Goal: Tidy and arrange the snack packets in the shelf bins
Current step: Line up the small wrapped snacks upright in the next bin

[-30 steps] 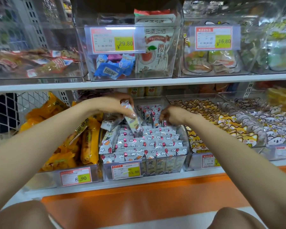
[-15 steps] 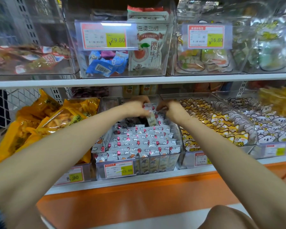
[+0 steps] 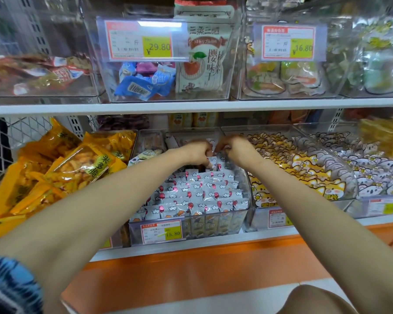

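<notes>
A clear middle bin [image 3: 247,200] on the lower shelf holds neat rows of small white snack packets [image 3: 200,193] printed with red balloons. Both my hands reach to the back of this bin and nearly touch each other. My left hand [image 3: 196,152] has its fingers curled down and pinches a white packet [image 3: 211,160] at the back row. My right hand [image 3: 235,148] curls its fingers on the same spot from the right. The fingertips and the back row are partly hidden by the hands.
Yellow snack bags [image 3: 77,164] pile up in the left bin. Cat-print packets [image 3: 304,168] fill the bin on the right, with koala-print packets [image 3: 377,168] beyond. The upper shelf [image 3: 191,107] carries clear bins with price labels [image 3: 141,40]. An orange ledge [image 3: 202,264] runs below.
My left hand carried a packet from the bin's left side to the back row. My right hand stayed at the back and closed in beside it. The camera moved nearer.
</notes>
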A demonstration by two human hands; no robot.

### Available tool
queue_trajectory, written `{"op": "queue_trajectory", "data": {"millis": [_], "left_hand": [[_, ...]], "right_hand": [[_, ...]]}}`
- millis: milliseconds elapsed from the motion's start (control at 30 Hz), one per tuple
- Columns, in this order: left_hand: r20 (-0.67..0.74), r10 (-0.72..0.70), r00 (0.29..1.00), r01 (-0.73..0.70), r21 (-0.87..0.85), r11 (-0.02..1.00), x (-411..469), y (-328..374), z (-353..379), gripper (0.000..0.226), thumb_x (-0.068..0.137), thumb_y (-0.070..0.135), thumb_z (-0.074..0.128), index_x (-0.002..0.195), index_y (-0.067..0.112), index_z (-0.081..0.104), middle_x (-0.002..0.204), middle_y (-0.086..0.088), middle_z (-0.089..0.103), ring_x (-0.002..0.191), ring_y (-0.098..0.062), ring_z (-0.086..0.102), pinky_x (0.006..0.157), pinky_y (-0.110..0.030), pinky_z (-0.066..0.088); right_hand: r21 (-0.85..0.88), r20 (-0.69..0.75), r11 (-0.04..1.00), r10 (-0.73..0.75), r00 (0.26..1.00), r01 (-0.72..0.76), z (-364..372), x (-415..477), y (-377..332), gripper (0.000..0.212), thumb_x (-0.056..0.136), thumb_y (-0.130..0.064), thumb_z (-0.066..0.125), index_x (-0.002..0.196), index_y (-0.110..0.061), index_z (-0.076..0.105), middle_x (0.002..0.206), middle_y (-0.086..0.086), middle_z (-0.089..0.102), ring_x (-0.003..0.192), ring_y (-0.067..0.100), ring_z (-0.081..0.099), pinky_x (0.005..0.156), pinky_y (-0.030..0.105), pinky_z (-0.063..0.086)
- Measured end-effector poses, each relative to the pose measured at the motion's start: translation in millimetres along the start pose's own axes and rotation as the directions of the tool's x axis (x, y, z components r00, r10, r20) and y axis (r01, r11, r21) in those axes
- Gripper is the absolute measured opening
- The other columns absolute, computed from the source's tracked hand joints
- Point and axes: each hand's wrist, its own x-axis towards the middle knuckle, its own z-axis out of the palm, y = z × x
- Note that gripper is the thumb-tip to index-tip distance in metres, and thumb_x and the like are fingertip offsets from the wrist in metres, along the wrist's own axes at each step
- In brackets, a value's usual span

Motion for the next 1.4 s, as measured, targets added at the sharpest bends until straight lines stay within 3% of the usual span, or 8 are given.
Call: {"op": "queue_trajectory", "data": {"millis": [233, 333, 533, 667, 800, 967, 1133, 1400], "left_hand": [[0.074, 0.044, 0.996, -0.045, 0.021, 0.999, 2.0, -1.8, 8.1, 0.008, 0.085, 0.009, 0.065, 0.078, 0.010, 0.062, 0.089, -0.008, 0.060, 0.084, -0.019, 0.054, 0.079, -0.031, 0.046], [0.027, 0.065, 0.998, -0.066, 0.040, 0.997, 4.6, 0.0, 15.7, 0.022, 0.086, 0.005, 0.062, 0.069, 0.016, 0.054, 0.086, -0.007, 0.057, 0.082, -0.018, 0.053, 0.075, -0.029, 0.044], [0.016, 0.086, 0.996, -0.086, 0.007, 0.996, -0.4, -5.2, 5.8, 0.014, 0.087, 0.017, 0.064, 0.097, 0.007, 0.065, 0.090, -0.006, 0.060, 0.082, -0.017, 0.052, 0.065, -0.024, 0.037], [-0.141, 0.036, 0.989, -0.044, -0.053, 0.998, -14.7, -20.8, -20.1, 0.024, 0.091, 0.019, 0.059, 0.113, 0.011, 0.060, 0.112, -0.002, 0.059, 0.097, -0.016, 0.055, 0.083, -0.023, 0.043], [-0.334, -0.029, 0.942, 0.071, 0.114, 0.991, -26.8, -45.0, -46.3, 0.031, 0.088, 0.023, 0.062, 0.118, 0.017, 0.059, 0.125, -0.005, 0.058, 0.111, -0.024, 0.055, 0.097, -0.035, 0.046], [-0.049, -0.150, 0.987, 0.156, 0.170, 0.973, -32.9, -61.7, -45.7, 0.086, 0.076, 0.046, 0.071, 0.143, 0.012, 0.029, 0.141, -0.012, 0.043, 0.124, -0.028, 0.046, 0.098, -0.032, 0.042], [0.225, -0.285, 0.932, 0.258, 0.139, 0.956, -24.5, -67.5, -30.0, 0.099, 0.073, 0.055, 0.068, 0.148, 0.011, 0.021, 0.151, -0.010, 0.032, 0.136, -0.027, 0.033, 0.112, -0.042, 0.029], [-0.111, -0.095, 0.989, 0.111, 0.151, 0.982, -32.7, -58.9, -26.6, 0.071, 0.081, 0.039, 0.068, 0.138, 0.018, 0.031, 0.136, -0.012, 0.036, 0.125, -0.030, 0.038, 0.102, -0.035, 0.030]], "right_hand": [[-0.002, 0.015, 1.000, -0.008, 1.000, 0.008, 1.2, 0.8, 2.0, 0.028, 0.092, 0.000, 0.046, 0.105, -0.012, 0.068, 0.120, 0.008, 0.063, 0.109, 0.023, 0.058, 0.093, 0.029, 0.043], [-0.003, 0.019, 1.000, -0.011, 1.000, 0.011, 0.7, 1.1, 1.4, 0.029, 0.092, 0.001, 0.046, 0.105, -0.011, 0.068, 0.120, 0.009, 0.063, 0.110, 0.023, 0.058, 0.094, 0.029, 0.043], [-0.025, 0.045, 0.999, 0.030, 0.999, -0.029, -3.1, -1.1, -3.6, 0.036, 0.089, 0.007, 0.042, 0.107, -0.012, 0.067, 0.123, 0.006, 0.061, 0.112, 0.022, 0.056, 0.093, 0.028, 0.042], [0.014, 0.039, 0.999, 0.050, 0.998, -0.051, -1.9, -1.3, -3.6, 0.032, 0.091, 0.003, 0.043, 0.105, -0.014, 0.067, 0.123, 0.006, 0.061, 0.111, 0.022, 0.057, 0.096, 0.032, 0.046], [-0.032, 0.092, 0.999, 0.027, 0.995, -0.025, -1.4, 0.4, -2.8, 0.023, 0.094, -0.008, 0.049, 0.104, -0.019, 0.067, 0.118, 0.002, 0.063, 0.104, 0.018, 0.059, 0.085, 0.027, 0.047], [-0.085, 0.255, 0.996, -0.013, 0.967, 0.036, -2.9, 1.5, -7.6, 0.015, 0.089, -0.023, 0.062, 0.103, -0.021, 0.068, 0.112, -0.002, 0.066, 0.104, 0.016, 0.060, 0.088, 0.028, 0.045], [-0.153, 0.074, 0.988, 0.005, 0.997, 0.006, -4.7, -7.9, -11.9, 0.024, 0.095, -0.018, 0.050, 0.113, -0.015, 0.065, 0.116, 0.009, 0.065, 0.102, 0.026, 0.060, 0.088, 0.036, 0.049], [-0.037, -0.031, 0.999, 0.024, 0.999, -0.026, 0.1, -18.6, -9.0, 0.018, 0.092, -0.022, 0.057, 0.103, -0.017, 0.071, 0.109, 0.006, 0.069, 0.102, 0.025, 0.062, 0.090, 0.038, 0.050]]}}
